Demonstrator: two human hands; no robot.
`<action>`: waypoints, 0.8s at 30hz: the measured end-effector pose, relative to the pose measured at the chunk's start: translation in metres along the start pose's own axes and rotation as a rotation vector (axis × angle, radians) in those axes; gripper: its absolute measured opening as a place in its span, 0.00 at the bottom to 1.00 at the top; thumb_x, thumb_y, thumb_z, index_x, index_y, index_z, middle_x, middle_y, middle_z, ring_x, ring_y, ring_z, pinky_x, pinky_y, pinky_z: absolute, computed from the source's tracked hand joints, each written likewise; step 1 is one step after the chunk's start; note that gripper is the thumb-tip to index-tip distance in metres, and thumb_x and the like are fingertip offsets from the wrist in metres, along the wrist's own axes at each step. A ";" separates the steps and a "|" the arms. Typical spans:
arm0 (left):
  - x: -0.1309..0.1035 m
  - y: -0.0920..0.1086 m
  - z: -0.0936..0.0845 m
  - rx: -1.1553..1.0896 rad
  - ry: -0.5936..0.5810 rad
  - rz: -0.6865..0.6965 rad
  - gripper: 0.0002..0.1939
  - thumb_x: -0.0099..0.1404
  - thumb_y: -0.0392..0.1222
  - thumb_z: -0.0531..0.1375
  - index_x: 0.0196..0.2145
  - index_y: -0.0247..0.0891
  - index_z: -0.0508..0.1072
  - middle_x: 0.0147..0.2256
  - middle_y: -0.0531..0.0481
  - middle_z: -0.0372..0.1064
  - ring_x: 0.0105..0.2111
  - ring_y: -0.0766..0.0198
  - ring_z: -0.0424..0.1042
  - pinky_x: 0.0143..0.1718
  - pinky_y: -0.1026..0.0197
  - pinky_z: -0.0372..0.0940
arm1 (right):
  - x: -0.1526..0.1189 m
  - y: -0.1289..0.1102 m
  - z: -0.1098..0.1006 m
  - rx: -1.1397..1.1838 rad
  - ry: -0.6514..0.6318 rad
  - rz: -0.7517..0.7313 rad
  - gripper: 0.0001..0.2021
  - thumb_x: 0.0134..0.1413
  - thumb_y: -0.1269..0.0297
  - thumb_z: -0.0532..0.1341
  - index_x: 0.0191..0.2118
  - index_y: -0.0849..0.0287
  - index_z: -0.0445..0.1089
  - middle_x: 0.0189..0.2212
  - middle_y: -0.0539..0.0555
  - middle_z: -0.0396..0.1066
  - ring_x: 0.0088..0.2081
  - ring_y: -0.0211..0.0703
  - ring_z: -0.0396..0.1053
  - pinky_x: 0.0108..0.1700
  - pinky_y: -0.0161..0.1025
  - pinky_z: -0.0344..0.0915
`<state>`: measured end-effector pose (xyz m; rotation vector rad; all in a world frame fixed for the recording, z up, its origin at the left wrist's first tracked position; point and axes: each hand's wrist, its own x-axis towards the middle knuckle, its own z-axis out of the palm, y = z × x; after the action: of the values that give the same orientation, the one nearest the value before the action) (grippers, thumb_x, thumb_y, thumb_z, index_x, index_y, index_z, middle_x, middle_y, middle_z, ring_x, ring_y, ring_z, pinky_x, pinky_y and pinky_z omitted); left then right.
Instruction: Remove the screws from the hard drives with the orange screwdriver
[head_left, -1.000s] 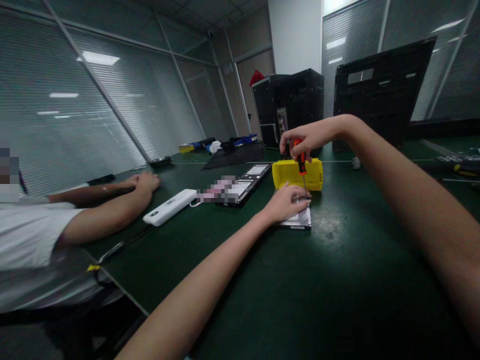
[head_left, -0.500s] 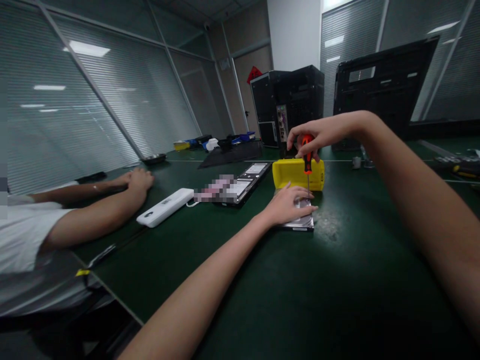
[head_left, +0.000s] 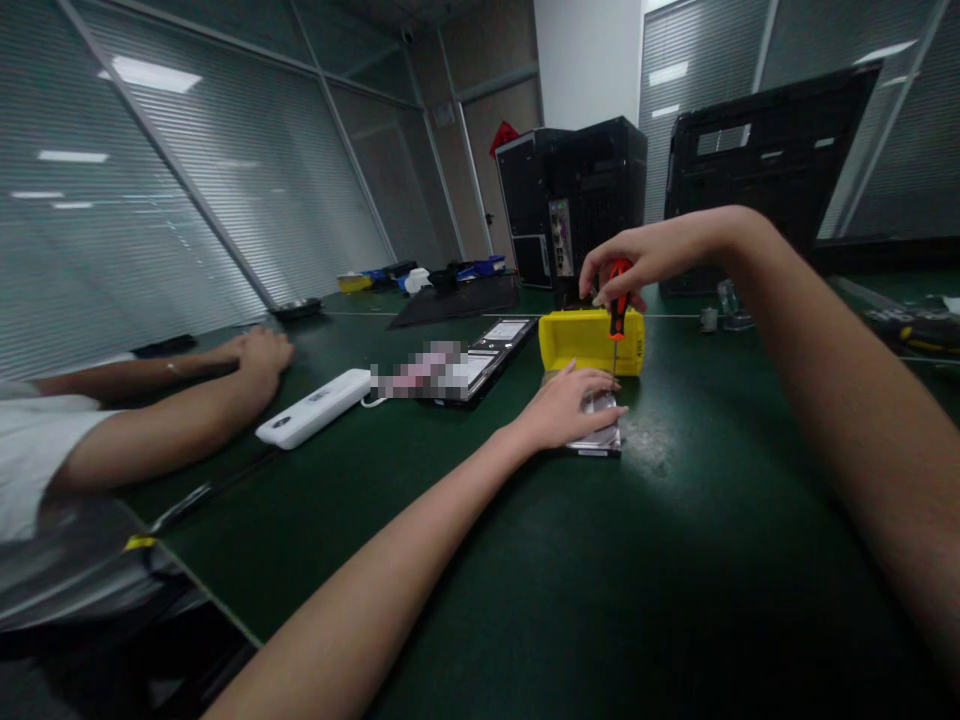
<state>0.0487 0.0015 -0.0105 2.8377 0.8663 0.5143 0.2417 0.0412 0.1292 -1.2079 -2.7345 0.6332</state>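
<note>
A small silver hard drive point(head_left: 604, 432) lies flat on the green table, partly covered by my left hand point(head_left: 564, 402). The thumb and fingers of that hand are spread across it and hold it down. Above the drive, my right hand point(head_left: 611, 275) is closed around the red and black handle of a screwdriver point(head_left: 617, 320). The screwdriver stands upright, its thin shaft reaching down to the drive's far right part; the tip is hard to make out beside my left fingers. Just behind the drive sits an open yellow case point(head_left: 591, 340), whose contents I cannot make out.
Left of my hand are larger drives point(head_left: 491, 360) and a white power strip point(head_left: 315, 408). Another person's hands point(head_left: 264, 350) rest at the table's left side. A black computer case point(head_left: 574, 200) and a dark panel point(head_left: 765, 180) stand behind; tools point(head_left: 926, 330) lie at right.
The view has shifted slightly, so things appear a little further left and up. My right hand has turned a little around the screwdriver handle; my left hand stays on the hard drive.
</note>
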 end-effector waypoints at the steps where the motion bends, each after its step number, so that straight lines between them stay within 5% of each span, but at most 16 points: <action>1: 0.000 0.000 0.000 0.000 -0.003 0.000 0.19 0.63 0.52 0.52 0.47 0.39 0.68 0.49 0.47 0.65 0.51 0.59 0.62 0.57 0.49 0.49 | -0.001 -0.001 0.000 0.005 0.004 -0.005 0.22 0.49 0.54 0.59 0.49 0.58 0.64 0.40 0.53 0.70 0.37 0.43 0.70 0.36 0.38 0.68; 24: -0.001 0.001 -0.003 -0.041 0.003 -0.017 0.19 0.64 0.52 0.52 0.47 0.39 0.69 0.50 0.46 0.64 0.50 0.57 0.62 0.52 0.52 0.55 | -0.015 -0.007 -0.007 -0.069 0.025 -0.027 0.21 0.50 0.57 0.59 0.51 0.55 0.63 0.42 0.53 0.68 0.45 0.46 0.66 0.44 0.42 0.66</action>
<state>0.0470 -0.0001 -0.0075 2.7910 0.8703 0.5279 0.2490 0.0285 0.1393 -1.1824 -2.7684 0.5211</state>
